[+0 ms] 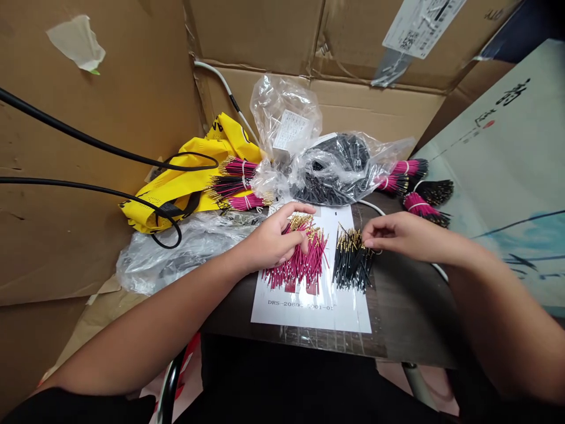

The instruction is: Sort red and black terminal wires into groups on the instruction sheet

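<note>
My left hand (279, 238) rests over a loose pile of short pink wires (304, 265) with gold pin ends. Its index finger and thumb are apart, and no wire shows gripped between them. To the right, a smaller pile of short black wires (351, 265) with gold ends lies on a printed white sheet (309, 315). Beside the top of that pile is my right hand (392, 234), thumb and fingers pinched together. What the pinch holds, if anything, is too small to make out. Both piles lie with their gold ends away from me.
Bundles of pink and black wires (241, 182) lie at the left, and more tied bundles (419, 203) at the right. Behind the sheet is a clear bag of black wires (335, 168). Yellow fabric (150, 203), black cables (88, 138) and cardboard walls (251, 35) surround the dark tabletop (401, 318).
</note>
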A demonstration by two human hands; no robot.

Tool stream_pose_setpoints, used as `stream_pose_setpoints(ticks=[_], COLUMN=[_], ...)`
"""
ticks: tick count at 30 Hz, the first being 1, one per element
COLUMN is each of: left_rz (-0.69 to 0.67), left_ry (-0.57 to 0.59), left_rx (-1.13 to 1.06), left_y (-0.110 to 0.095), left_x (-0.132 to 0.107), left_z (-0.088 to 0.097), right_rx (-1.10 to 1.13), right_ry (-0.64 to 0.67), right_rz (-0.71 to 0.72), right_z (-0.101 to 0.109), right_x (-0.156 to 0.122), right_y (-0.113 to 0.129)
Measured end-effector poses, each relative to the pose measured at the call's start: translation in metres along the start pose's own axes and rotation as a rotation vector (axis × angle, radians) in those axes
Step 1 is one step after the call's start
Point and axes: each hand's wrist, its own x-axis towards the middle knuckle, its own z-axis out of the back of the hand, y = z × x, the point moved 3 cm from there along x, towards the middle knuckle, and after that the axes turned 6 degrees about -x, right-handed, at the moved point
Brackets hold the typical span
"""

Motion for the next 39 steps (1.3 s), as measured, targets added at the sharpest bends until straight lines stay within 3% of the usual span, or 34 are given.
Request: stream_pose_setpoints(ticks=[5, 10, 15, 18, 26, 33, 39], left_rz=[0.015, 0.005, -0.010, -0.023, -0.001, 0.012, -0.015], left_ry=[0.041, 0.110, 0.150, 0.168, 0.177, 0.077, 0.057], left_rx=[-0.037, -0.074, -0.095, -0.111, -0.171, -0.111, -0.052], left_y=[0.001, -0.001, -0.002, -0.002, -0.002, -0.002, -0.002], left_x=[-0.001, -0.003, -0.004, -0.004, -0.008, -0.007, -0.004], left_z=[0.000, -0.004, -0.006, -0.005, -0.001, 0.000, 0.001], right_rx=[-0.106, -0.140, 0.025, 0.081, 0.259, 0.366, 0.551], right_ry=[-0.136, -0.345, -0.286, -0.224, -0.269, -0.263, -0.246], right_rz=[0.064, 0.078, 0.218, 0.255, 0.241, 0.212, 0.201], right_z=[-0.006, -0.003, -0.018, -0.029, -0.040, -0.045, -0.052], right_x=[0.008, 0.005, 0.017, 0.028, 0.035, 0.034, 0.035], right_y=[0.005, 0.036, 0.082, 0.095, 0.092, 0.087, 0.083])
